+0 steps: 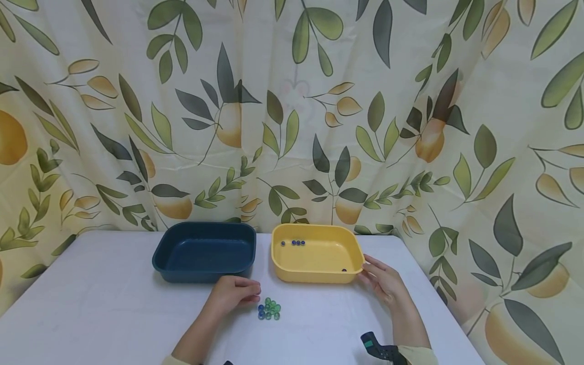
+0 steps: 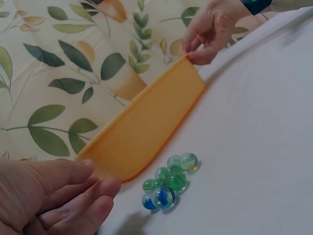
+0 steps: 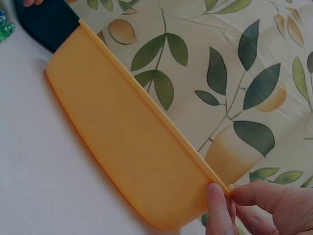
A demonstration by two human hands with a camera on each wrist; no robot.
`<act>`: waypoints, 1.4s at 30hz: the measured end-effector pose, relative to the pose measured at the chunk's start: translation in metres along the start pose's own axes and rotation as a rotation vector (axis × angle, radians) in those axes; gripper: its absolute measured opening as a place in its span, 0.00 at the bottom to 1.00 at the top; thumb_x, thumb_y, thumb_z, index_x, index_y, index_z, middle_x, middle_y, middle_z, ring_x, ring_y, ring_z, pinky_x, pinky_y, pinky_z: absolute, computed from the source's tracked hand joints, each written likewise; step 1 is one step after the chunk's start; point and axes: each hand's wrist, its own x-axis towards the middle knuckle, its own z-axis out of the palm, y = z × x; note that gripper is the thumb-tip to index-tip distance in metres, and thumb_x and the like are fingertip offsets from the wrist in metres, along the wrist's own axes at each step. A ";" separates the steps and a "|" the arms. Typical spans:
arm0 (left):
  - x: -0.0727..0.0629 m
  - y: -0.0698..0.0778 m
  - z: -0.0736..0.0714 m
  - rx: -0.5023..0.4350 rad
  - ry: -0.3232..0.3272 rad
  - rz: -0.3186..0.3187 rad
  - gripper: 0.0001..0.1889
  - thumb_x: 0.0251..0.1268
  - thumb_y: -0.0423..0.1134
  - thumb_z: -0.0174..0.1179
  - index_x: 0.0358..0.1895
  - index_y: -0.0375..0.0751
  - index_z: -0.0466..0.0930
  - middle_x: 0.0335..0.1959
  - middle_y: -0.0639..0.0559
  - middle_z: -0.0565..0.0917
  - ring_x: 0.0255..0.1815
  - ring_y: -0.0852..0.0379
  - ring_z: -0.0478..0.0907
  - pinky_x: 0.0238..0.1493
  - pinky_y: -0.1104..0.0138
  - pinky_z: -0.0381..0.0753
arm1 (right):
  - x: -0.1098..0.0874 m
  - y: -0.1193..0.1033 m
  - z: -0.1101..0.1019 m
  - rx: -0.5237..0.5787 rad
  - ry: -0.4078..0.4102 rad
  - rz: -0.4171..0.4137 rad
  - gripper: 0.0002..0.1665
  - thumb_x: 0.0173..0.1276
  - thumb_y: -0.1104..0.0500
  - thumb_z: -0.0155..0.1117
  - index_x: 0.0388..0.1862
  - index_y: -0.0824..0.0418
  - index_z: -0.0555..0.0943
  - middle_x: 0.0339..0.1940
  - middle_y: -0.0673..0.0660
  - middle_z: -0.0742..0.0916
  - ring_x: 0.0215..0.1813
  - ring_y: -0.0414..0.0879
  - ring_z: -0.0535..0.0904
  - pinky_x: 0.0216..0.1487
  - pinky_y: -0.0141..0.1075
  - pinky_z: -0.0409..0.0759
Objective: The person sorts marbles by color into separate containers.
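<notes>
A curtain [image 1: 296,152] with leaves and fruit hangs along the far side, behind a white table [image 1: 114,304]. On the far part of the table stand two tubs, side by side with a narrow gap between them: the navy tub [image 1: 201,276] on the left and the smaller yellow tub [image 1: 315,277] on the right. Both are upright, open side up.

The right hand [image 1: 385,284] is at the yellow tub's right end, thumb and fingers pinching its rim near the near right corner. The left hand [image 1: 232,295] is in front of the navy tub's near right corner, its fingers close together and loosely bent, with no object visible in them; whether it touches that tub, I cannot tell. A dark band [image 1: 388,352] with a green patch is on the right wrist.

Smallest are the marbles. A tight cluster lies on the table, just right of the left hand and on the near side of the gap: green marbles [image 1: 277,308] make up most of it, with blue marbles [image 1: 261,315] at its left edge. In the yellow tub, dark blue marbles [image 1: 298,243] lie apart from these: three in a row and one further left, toward the far side, and one at the near right.
</notes>
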 end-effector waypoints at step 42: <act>-0.002 -0.024 0.010 0.118 -0.025 0.078 0.09 0.54 0.30 0.71 0.40 0.36 0.87 0.31 0.50 0.89 0.32 0.59 0.86 0.34 0.67 0.88 | 0.003 0.001 0.000 0.012 0.009 0.010 0.35 0.75 0.64 0.54 0.78 0.62 0.57 0.77 0.66 0.62 0.51 0.41 0.83 0.55 0.29 0.82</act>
